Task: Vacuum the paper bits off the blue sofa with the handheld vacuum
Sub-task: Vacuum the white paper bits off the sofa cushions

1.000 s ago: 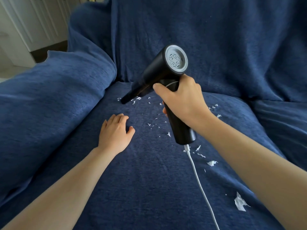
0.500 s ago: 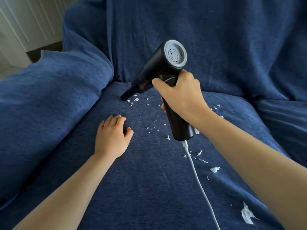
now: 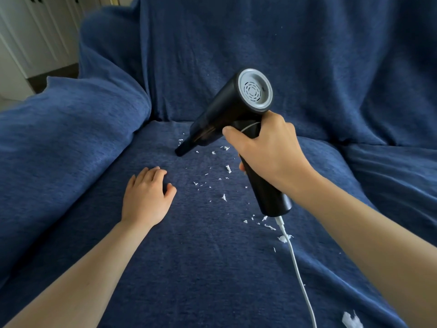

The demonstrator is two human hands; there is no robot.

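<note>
right hand [image 3: 272, 152] grips handheld vacuum [image 3: 227, 112] (unlabelled) | nozzle on sofa [image 3: 189, 256]

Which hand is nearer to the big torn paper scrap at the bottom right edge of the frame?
Right. The big paper scrap lies beside the right forearm, below the right hand gripping the vacuum. The left hand rests on the sofa, farther away across the seat.

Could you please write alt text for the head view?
The right hand grips a black handheld vacuum, nozzle down among white paper bits on a blue sofa. The left hand rests on the seat; a white cable trails from the handle.
</note>
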